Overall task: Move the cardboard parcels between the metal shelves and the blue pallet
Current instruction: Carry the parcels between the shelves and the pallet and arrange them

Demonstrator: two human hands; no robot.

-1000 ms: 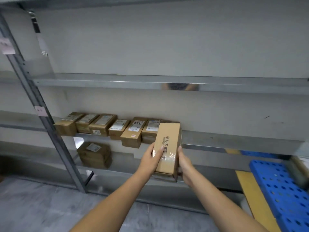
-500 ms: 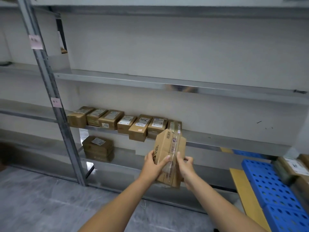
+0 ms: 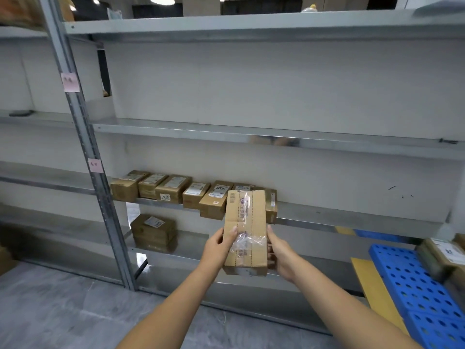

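I hold a long cardboard parcel (image 3: 245, 230) with clear tape down its middle, in front of the metal shelves (image 3: 327, 217). My left hand (image 3: 217, 249) grips its left side and my right hand (image 3: 280, 253) grips its right side. Behind it, a row of several labelled parcels (image 3: 176, 188) lies on the third shelf, and the held parcel hides part of that row's right end. A stack of parcels (image 3: 153, 231) sits on the shelf below. The blue pallet (image 3: 415, 285) lies on the floor at the right.
A grey upright post (image 3: 83, 152) with pink tags stands left of the parcels. More labelled parcels (image 3: 445, 255) rest on the pallet at the right edge. A yellow strip (image 3: 372, 283) runs along the pallet's left side. Grey floor (image 3: 50, 311) lies at lower left.
The view has tilted up, showing higher shelves. The parcel has been turned in my hands, from its printed side to its taped seam, and now stands straighter.
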